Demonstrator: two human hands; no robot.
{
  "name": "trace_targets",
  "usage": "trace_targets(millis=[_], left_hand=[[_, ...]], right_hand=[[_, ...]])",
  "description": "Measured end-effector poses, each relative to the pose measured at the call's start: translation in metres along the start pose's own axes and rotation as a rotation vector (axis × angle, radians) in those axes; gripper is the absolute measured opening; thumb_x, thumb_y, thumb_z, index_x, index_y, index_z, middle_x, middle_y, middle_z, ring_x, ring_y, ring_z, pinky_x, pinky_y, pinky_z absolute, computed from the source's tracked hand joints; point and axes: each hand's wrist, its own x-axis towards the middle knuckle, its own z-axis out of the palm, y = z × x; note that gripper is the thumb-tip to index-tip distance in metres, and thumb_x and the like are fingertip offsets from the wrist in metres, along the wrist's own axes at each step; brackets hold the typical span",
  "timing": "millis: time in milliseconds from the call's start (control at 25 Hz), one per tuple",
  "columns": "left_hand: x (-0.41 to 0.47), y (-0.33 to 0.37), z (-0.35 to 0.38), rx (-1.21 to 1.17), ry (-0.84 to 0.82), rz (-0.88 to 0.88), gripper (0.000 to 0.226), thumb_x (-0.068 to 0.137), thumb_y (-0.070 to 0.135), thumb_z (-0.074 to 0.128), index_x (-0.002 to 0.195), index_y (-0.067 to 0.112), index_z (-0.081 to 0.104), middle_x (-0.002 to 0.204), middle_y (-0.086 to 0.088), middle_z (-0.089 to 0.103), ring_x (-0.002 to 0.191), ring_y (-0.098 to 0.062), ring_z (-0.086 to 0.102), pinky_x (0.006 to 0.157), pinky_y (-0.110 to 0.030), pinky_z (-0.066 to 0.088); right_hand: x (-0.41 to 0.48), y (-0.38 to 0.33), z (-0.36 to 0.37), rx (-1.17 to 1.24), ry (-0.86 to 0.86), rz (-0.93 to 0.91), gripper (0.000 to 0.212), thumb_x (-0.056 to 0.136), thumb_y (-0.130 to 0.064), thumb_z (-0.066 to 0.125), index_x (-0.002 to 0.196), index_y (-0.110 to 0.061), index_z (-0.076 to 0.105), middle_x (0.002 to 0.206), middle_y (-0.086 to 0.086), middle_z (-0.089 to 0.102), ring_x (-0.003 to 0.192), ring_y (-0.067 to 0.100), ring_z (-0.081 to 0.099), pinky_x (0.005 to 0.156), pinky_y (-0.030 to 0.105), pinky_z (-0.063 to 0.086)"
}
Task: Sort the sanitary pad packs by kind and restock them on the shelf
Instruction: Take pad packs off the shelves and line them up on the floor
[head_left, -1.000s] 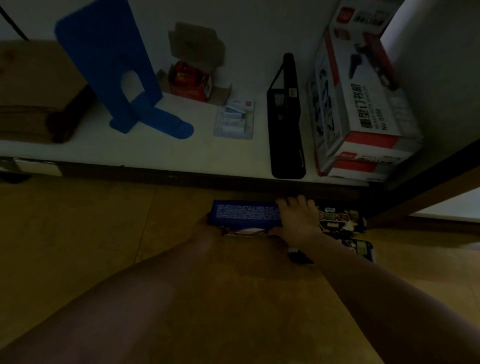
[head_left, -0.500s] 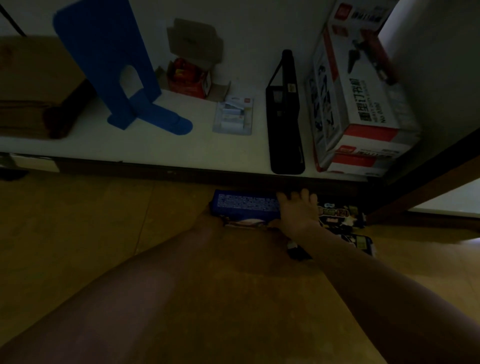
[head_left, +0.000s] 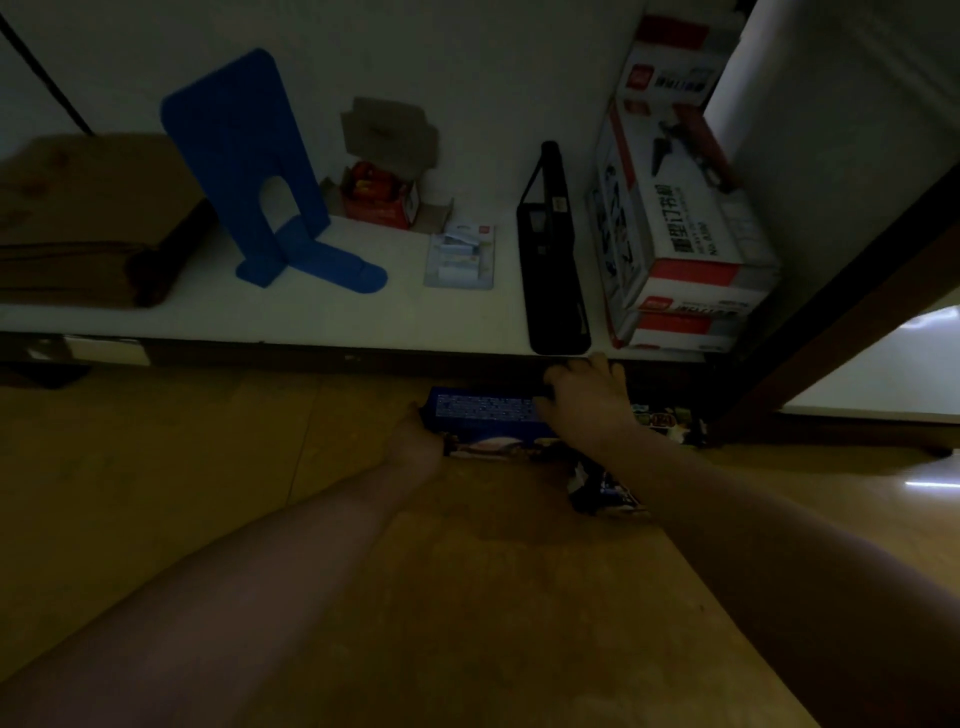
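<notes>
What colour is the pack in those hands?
The pack is dark blue with pale print on top; the head view shows it.

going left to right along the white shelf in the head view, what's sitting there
brown cardboard stack → blue bookend → small red box → blister pack → black file holder → white and red boxes

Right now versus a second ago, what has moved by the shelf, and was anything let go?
The right hand slid forward over the right end of the blue pack, fingers now near the edge of the shelf; the pack edged slightly that way too. The left hand keeps holding its left end; nothing was let go. The loose packs on the floor and the shelf's items stayed put.
</notes>
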Motion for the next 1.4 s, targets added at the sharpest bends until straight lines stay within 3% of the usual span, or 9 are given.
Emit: trace_targets(millis=[80,160,240,360,520,640,880,1080,1400], left_hand=[[-0.007,0.007,-0.005,0.004,0.016,0.022,0.019,0.096,0.003,0.046,0.112,0.01,0.052,0.113,-0.009,0.052,0.09,-0.023,0.052,0.086,-0.03,0.042],[-0.011,0.016,-0.009,0.042,0.036,0.082,0.026,0.094,-0.001,0.045,0.079,0.019,0.052,0.088,-0.003,0.054,0.072,-0.019,0.048,0.065,-0.026,0.042],[-0.017,0.029,-0.013,0.059,0.04,0.155,0.02,0.093,-0.003,0.044,0.099,0.006,0.061,0.101,-0.014,0.059,0.09,-0.027,0.054,0.067,-0.026,0.043],[-0.025,0.057,-0.019,0.012,0.041,0.25,0.039,0.092,-0.005,0.043,0.129,0.002,0.048,0.132,-0.014,0.049,0.119,-0.027,0.048,0.097,-0.027,0.039],[-0.034,0.093,-0.031,-0.167,0.088,0.385,0.032,0.09,-0.007,0.044,0.116,0.007,0.056,0.114,-0.009,0.056,0.102,-0.02,0.054,0.088,-0.025,0.045],[-0.051,0.122,-0.06,-0.196,0.133,0.494,0.024,0.09,-0.007,0.046,0.1,0.013,0.054,0.088,0.008,0.052,0.074,-0.001,0.048,0.067,-0.004,0.04],[-0.117,0.189,-0.144,-0.201,0.217,0.552,0.028,0.09,-0.003,0.051,0.085,0.025,0.055,0.087,0.017,0.054,0.074,0.011,0.052,0.065,0.002,0.038],[-0.207,0.271,-0.205,-0.233,0.139,0.581,0.04,0.09,-0.007,0.048,0.083,0.032,0.053,0.086,0.013,0.057,0.076,0.008,0.054,0.07,0.0,0.042],[-0.367,0.426,-0.302,-0.293,0.105,0.603,0.041,0.088,-0.009,0.048,0.084,0.03,0.055,0.083,0.008,0.06,0.076,0.003,0.058,0.073,-0.007,0.047]], right_hand=[[-0.002,-0.004,-0.012,0.084,0.074,-0.029,0.036,0.096,-0.034,0.042,0.121,-0.011,0.055,0.121,0.011,0.054,0.12,0.028,0.037,0.096,0.034,0.028],[-0.002,-0.007,-0.026,0.17,0.135,-0.071,0.032,0.097,-0.03,0.044,0.115,-0.008,0.059,0.112,0.012,0.059,0.113,0.027,0.046,0.088,0.031,0.033],[-0.003,-0.01,-0.044,0.268,0.176,-0.111,0.029,0.097,-0.026,0.045,0.111,-0.006,0.06,0.106,0.013,0.062,0.102,0.026,0.053,0.078,0.029,0.038],[-0.007,-0.015,-0.082,0.433,0.244,-0.129,0.029,0.097,-0.024,0.046,0.117,-0.007,0.057,0.103,0.012,0.065,0.091,0.025,0.06,0.071,0.029,0.045],[-0.009,-0.019,-0.128,0.574,0.485,-0.175,0.022,0.094,-0.02,0.051,0.106,-0.007,0.064,0.089,0.012,0.069,0.078,0.022,0.063,0.07,0.035,0.051],[-0.011,-0.02,-0.173,0.753,0.576,-0.136,0.016,0.093,-0.013,0.052,0.097,-0.006,0.066,0.083,0.014,0.069,0.076,0.026,0.065,0.073,0.04,0.051],[-0.035,-0.041,-0.281,1.03,0.556,0.022,0.013,0.091,-0.01,0.052,0.086,-0.019,0.059,0.076,0.001,0.065,0.072,0.014,0.064,0.073,0.03,0.055],[-0.077,-0.055,-0.399,1.177,0.498,0.053,0.013,0.093,-0.012,0.051,0.089,-0.019,0.06,0.071,-0.008,0.064,0.063,-0.002,0.061,0.06,0.008,0.048],[-0.154,-0.067,-0.628,1.24,0.56,-0.06,0.024,0.092,-0.005,0.051,0.081,-0.024,0.06,0.056,-0.012,0.063,0.053,0.003,0.06,0.055,0.011,0.047]])
